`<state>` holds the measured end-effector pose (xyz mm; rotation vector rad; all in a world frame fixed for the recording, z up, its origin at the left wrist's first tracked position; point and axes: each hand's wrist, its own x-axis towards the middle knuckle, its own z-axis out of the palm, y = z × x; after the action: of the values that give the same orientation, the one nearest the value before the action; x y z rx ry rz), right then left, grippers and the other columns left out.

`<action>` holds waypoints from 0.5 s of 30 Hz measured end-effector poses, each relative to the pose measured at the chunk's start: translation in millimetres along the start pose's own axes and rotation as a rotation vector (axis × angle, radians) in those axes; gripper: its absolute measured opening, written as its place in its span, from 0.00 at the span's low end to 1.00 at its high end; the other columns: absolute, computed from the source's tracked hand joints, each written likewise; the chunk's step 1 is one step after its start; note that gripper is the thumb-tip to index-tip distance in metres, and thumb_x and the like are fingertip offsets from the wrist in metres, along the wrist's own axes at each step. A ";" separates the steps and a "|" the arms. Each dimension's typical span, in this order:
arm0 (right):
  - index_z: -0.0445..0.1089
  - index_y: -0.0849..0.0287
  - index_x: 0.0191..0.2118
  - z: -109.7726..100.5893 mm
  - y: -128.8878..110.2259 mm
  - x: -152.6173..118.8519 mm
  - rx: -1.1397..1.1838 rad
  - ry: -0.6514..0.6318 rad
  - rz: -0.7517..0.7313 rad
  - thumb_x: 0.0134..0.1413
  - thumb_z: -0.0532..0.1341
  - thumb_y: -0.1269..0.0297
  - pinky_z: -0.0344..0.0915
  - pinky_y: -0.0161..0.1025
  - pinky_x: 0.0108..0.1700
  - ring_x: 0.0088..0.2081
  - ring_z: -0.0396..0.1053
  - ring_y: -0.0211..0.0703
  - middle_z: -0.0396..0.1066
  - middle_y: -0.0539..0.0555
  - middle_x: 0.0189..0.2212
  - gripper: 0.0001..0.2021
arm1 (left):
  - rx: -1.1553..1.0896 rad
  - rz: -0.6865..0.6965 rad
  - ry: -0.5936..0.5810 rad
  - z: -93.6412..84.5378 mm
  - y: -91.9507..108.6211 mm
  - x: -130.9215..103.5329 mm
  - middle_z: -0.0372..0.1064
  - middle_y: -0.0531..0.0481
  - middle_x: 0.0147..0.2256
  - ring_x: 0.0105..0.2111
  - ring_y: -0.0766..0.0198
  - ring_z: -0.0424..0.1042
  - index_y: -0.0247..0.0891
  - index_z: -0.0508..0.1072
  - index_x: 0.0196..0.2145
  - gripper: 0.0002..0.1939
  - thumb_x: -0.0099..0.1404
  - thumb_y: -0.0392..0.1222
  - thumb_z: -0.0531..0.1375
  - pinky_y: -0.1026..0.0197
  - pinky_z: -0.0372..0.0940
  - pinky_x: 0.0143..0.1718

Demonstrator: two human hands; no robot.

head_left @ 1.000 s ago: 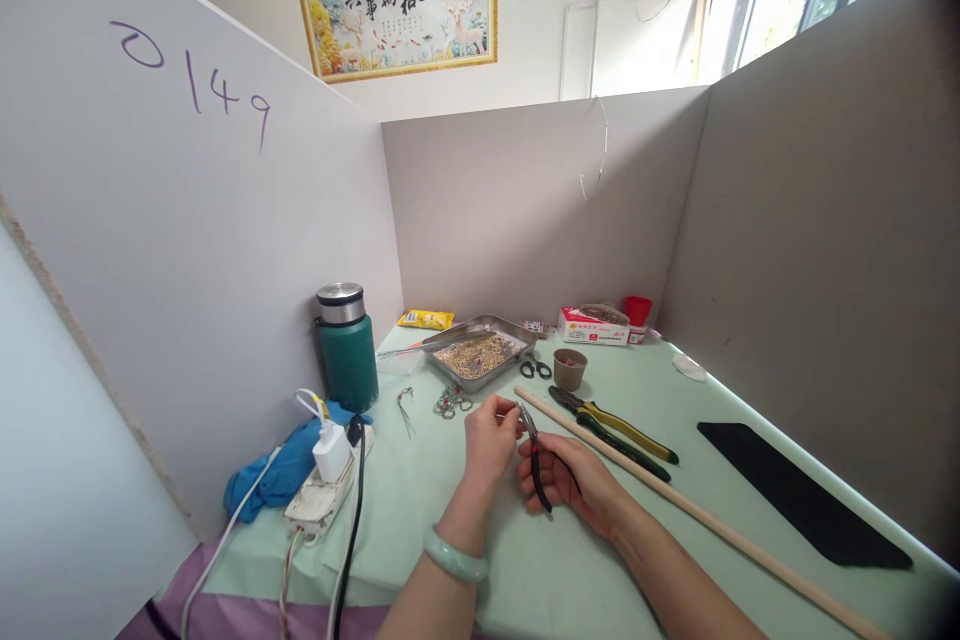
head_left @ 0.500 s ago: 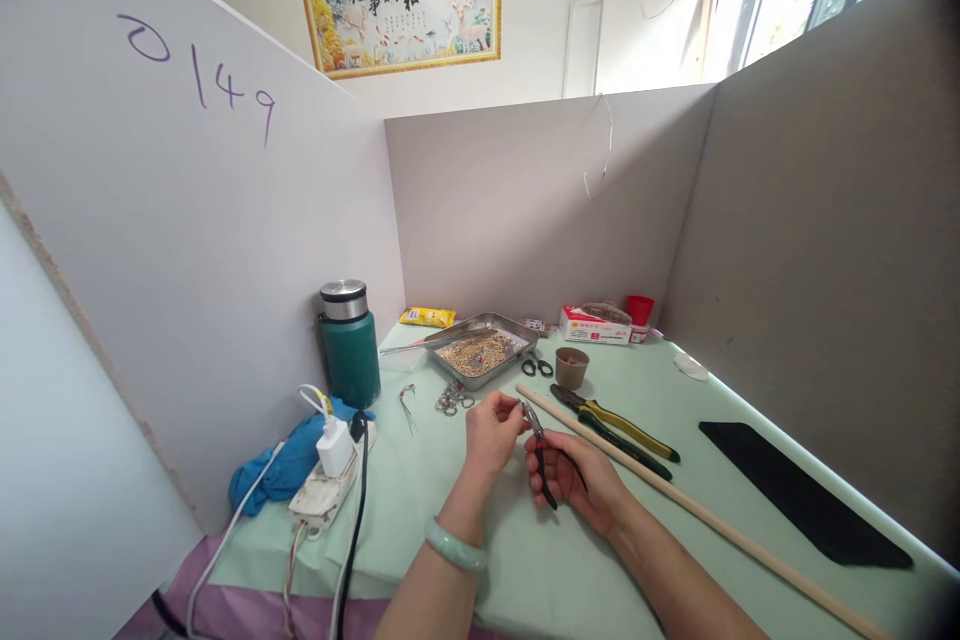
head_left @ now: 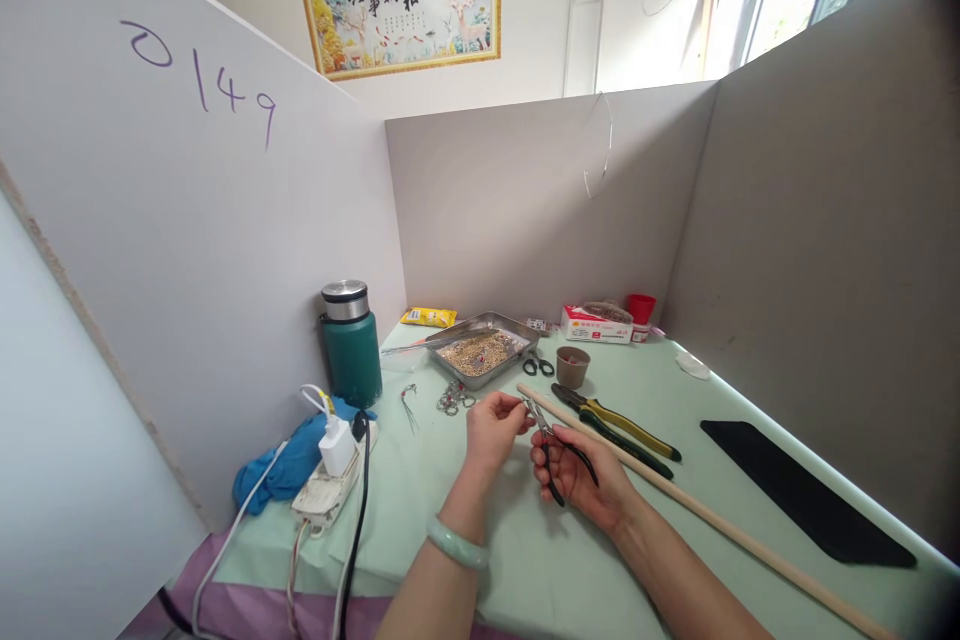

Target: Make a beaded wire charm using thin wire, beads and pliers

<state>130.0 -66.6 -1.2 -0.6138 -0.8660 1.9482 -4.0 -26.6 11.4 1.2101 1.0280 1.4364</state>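
Observation:
My right hand [head_left: 581,475] is wrapped round the black handles of small pliers [head_left: 546,440], whose jaws point up and away from me. Close to the jaw tips, my left hand [head_left: 495,430] pinches something too small to make out. A pale green bangle [head_left: 456,545] circles the left wrist. Just beyond the hands lies a pile of metal rings [head_left: 454,400], and left of it a few thin wires with red bits [head_left: 409,407]. A wooden rod [head_left: 675,492] runs diagonally past my right hand. Larger pliers with yellow-green handles [head_left: 626,430] lie beyond the rod.
A metal tray [head_left: 472,383] of golden beads stands at the back, with scissors [head_left: 538,365] and a brown cup [head_left: 572,367] beside it. On the left are a green flask [head_left: 352,350] and a power strip [head_left: 326,500] with cables. A black mat [head_left: 802,490] lies at right.
The pliers' handles have spread wider apart in my right hand, which has shifted slightly right. My left hand keeps its pinch in nearly the same place.

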 end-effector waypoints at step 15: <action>0.67 0.64 0.36 6.1 1.1 -1.6 -0.178 -0.052 -0.006 0.56 0.50 0.58 0.66 0.42 0.29 0.27 0.67 0.42 0.68 0.55 0.27 0.15 | 0.081 0.008 0.065 -8.0 -1.7 5.0 0.70 0.49 0.19 0.22 0.64 0.71 0.33 0.69 0.27 0.07 0.48 0.38 0.61 0.62 0.66 0.27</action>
<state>125.9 -70.5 1.9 -0.6649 -1.0809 1.9017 -11.9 -21.6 9.5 1.2334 1.1364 1.4603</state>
